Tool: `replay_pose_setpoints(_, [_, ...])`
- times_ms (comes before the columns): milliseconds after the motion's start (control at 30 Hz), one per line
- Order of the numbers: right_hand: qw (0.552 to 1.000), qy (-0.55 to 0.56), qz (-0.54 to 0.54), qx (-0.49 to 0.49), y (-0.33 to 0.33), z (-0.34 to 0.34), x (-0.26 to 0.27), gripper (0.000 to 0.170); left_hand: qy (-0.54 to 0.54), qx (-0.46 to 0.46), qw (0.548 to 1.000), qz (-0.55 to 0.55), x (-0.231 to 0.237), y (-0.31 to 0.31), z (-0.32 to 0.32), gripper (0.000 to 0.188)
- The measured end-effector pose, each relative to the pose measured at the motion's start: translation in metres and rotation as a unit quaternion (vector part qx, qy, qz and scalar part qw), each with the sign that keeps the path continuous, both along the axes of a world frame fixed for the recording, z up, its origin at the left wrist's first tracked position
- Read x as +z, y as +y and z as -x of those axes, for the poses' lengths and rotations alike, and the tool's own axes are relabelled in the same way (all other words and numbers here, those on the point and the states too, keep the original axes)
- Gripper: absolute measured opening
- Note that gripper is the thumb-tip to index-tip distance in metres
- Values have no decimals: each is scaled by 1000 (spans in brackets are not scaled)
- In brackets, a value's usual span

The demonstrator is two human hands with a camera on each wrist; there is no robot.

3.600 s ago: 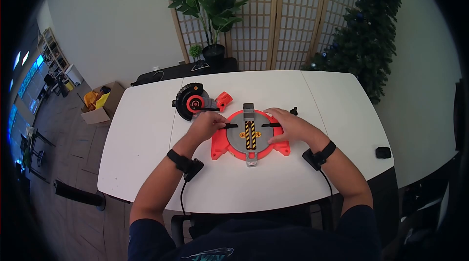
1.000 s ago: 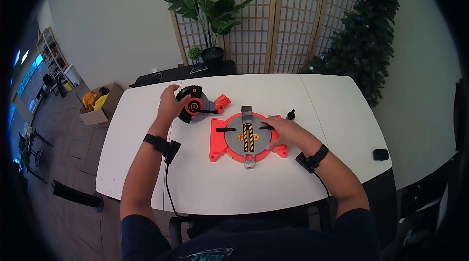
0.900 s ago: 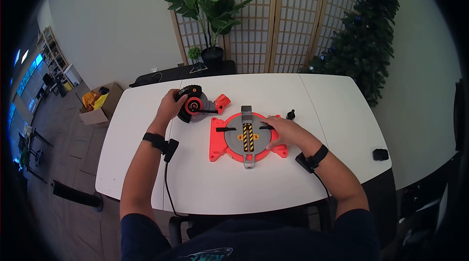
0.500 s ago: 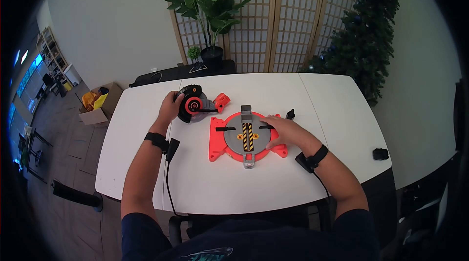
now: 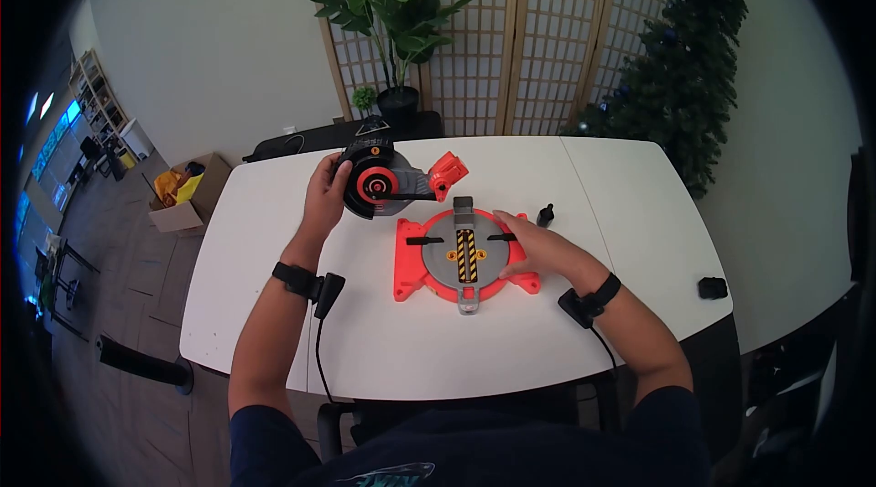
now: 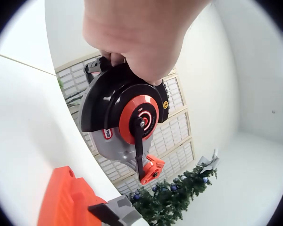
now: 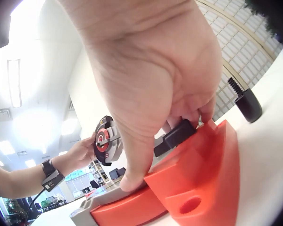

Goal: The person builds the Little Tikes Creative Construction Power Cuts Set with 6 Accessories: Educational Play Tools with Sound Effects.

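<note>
Saw toy (image 5: 376, 184) up in the left hand (image 5: 324, 195), base (image 5: 438, 268) under the right hand (image 5: 538, 243)

The left grip pinches the black guard (image 6: 118, 92) of the saw toy. The saw toy is in the air, close to the far edge of the surface (image 5: 411, 350), left of the middle. The head view looks down on it. The right wrist view sees it from low down, up off the surface. The left wrist view shows the thumb on the guard and the fingers partly hidden.

The right grip is spread wide, resting on the base in the middle of the surface. Only the head view shows the base's yellow and black stripes (image 5: 466, 255). The right wrist view shows fingertips (image 7: 208, 110) near a black lever (image 7: 177, 136). It also shows the black peg's (image 7: 248, 106) screw end pointing up. A black lump (image 5: 713, 288) by the right edge shows only in the head view.
</note>
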State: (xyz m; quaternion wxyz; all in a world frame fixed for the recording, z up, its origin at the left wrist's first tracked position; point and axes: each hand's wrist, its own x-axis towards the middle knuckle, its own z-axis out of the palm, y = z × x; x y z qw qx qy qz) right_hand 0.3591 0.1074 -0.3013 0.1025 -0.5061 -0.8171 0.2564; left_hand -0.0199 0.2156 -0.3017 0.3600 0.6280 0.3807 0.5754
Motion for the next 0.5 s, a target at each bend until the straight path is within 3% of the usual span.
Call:
replay_pose_setpoints(67, [999,21,24,-21,-5,7,11,102,-1,-17,1000,11,11,-9,-7,27])
replay_pose_setpoints(133, [982,119,-146,-21,-10,13,16,101,5,-45,998,31,24,-21,-15,26])
replay_pose_setpoints(167, [982,119,-145,-21,-13,17,21,101,5,-45,998,32,27,-25,-19,26])
replay_pose_setpoints(267, [967,210,-142,-17,-20,26,44,94,-6,-107,994,36,27,-27,-24,27])
replay_pose_setpoints(433, [955,293,3,-51,-21,28,50,75,20,-108,994,-4,32,-41,-33,32])
replay_pose_setpoints(500, [947,318,15,-51,-16,27,38,72,112,-68,988,-78,40,-51,-36,30])
